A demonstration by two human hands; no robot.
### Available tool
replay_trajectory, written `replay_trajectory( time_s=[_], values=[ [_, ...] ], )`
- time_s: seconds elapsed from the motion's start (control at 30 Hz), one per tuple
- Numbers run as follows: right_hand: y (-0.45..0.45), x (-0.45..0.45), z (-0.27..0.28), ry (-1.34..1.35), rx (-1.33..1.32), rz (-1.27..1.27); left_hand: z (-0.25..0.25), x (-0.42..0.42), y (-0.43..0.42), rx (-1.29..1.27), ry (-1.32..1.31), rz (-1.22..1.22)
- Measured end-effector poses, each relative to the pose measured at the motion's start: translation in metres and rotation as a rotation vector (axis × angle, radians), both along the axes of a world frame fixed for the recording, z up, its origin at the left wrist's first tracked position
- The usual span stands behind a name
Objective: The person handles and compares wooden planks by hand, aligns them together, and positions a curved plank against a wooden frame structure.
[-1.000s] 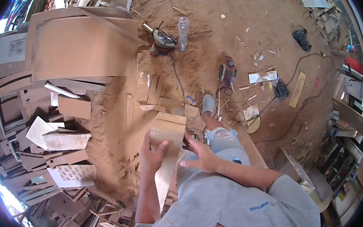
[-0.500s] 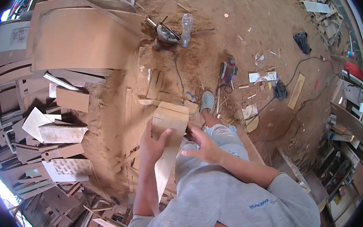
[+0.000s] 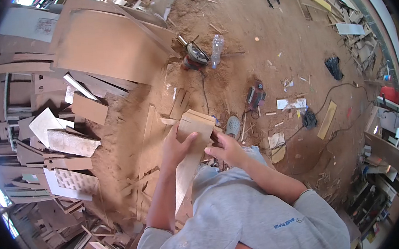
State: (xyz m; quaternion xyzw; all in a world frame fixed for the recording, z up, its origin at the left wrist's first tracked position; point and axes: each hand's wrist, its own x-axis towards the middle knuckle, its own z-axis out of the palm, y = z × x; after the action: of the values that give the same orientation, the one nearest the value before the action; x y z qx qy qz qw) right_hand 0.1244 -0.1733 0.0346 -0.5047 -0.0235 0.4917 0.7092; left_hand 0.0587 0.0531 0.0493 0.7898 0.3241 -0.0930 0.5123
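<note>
A small stack of long, pale wooden boards (image 3: 198, 126) extends from my lap towards the sandy floor, its far end facing away from me. My left hand (image 3: 179, 147) grips the left edge, with the thumb lying across the top face. Against the right edge, my right hand (image 3: 229, 149) has its fingers curled round the side of the stack, and its thumb points inward. The undersides of the boards and some fingertips are hidden.
A circular saw (image 3: 195, 57) rests on the floor ahead beside a clear plastic bottle (image 3: 217, 50). A red and black power tool (image 3: 256, 95) lies right of it, near a cable. Wood offcuts (image 3: 74, 142) pile up at left; a large brown panel (image 3: 113, 44) stands behind.
The view has shifted, so the floor items sit further right and lower. Both hands stay on the boards; the right fingers now reach further along the right edge.
</note>
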Motion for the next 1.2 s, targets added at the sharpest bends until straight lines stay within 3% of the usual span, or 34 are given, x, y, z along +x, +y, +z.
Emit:
replay_trajectory(
  time_s=[0.03, 0.2, 0.3, 0.53, 0.63, 0.77, 0.87, 0.97, 1.07, 1.2],
  values=[
    [0.001, 0.0, 0.001, 0.045, 0.003, -0.01, 0.0, -0.003, -0.001, -0.008, -0.013, 0.01],
    [0.011, 0.012, -0.025, -0.275, -0.355, -0.152, 0.03, -0.009, -0.005, 0.107, 0.14, -0.013],
    [0.016, 0.04, -0.024, -0.489, -0.509, 0.099, 0.029, -0.047, -0.002, 0.204, 0.127, 0.044],
    [0.021, 0.067, -0.025, -0.553, -0.377, 0.198, 0.022, -0.19, 0.016, 0.444, 0.074, 0.16],
    [0.024, 0.071, -0.019, -0.63, -0.394, 0.264, 0.012, -0.214, 0.017, 0.154, 0.169, 0.212],
    [0.032, 0.059, 0.003, -0.628, -0.456, 0.259, -0.004, -0.223, 0.016, 0.187, 0.209, 0.192],
    [0.036, 0.058, 0.009, -0.856, -0.429, 0.316, 0.009, -0.219, 0.022, 0.17, 0.255, 0.126],
    [0.035, 0.056, 0.004, -0.559, -0.448, 0.327, 0.016, -0.217, 0.028, 0.125, 0.254, 0.095],
    [0.028, 0.051, -0.016, -0.529, -0.421, 0.273, -0.001, -0.225, 0.025, 0.164, 0.186, 0.095],
    [0.027, 0.013, -0.045, -0.056, -0.368, -0.087, 0.006, -0.226, 0.019, 0.233, 0.224, 0.117]
  ],
)
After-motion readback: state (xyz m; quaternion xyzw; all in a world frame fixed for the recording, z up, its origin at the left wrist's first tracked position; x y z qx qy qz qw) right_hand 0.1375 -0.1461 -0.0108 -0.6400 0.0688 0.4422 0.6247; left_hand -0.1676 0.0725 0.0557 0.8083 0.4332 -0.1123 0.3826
